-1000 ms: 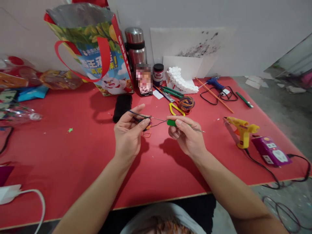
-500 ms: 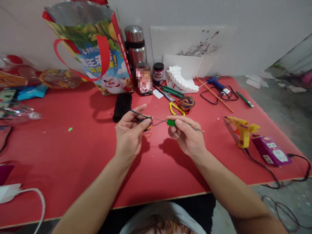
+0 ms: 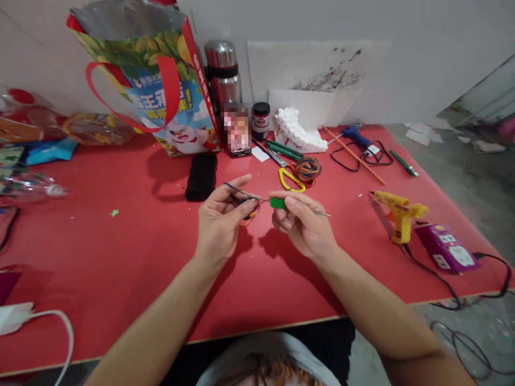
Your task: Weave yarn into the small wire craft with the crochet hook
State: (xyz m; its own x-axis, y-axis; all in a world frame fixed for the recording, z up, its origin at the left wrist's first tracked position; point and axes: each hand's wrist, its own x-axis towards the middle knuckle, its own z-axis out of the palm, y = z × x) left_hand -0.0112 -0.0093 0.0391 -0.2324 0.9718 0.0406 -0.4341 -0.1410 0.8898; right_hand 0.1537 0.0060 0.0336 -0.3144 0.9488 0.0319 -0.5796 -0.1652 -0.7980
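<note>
Two bare hands work near the middle of the frame, and we notice that they have come closer together than half a second ago. The left hand [image 3: 219, 220] has shifted to the right, pinching between thumb and fingers a small piece of multicoloured yarn work [image 3: 254, 212], while one finger stands raised with a dark strand across it. The right hand [image 3: 303, 220] pinches a thin metal hook with a flat green handle [image 3: 277, 203]. Less of its shaft shows between the hands now, so we judge that it goes deeper into the stitches; the tip itself we cannot see.

About writing, we find most of it at the upper left, on a tall glossy carrier bag with red handles [image 3: 145, 80]. It carries large white Chinese characters, beginning with 雪王, and below them a yellow line which ends with an exclamation mark; one red handle hides a part. At the upper centre, a small dark jar with a black lid [image 3: 261, 122] has a red and white label, but its letters are too small for us. The phone screen beside it [image 3: 236, 131] is blurred.
</note>
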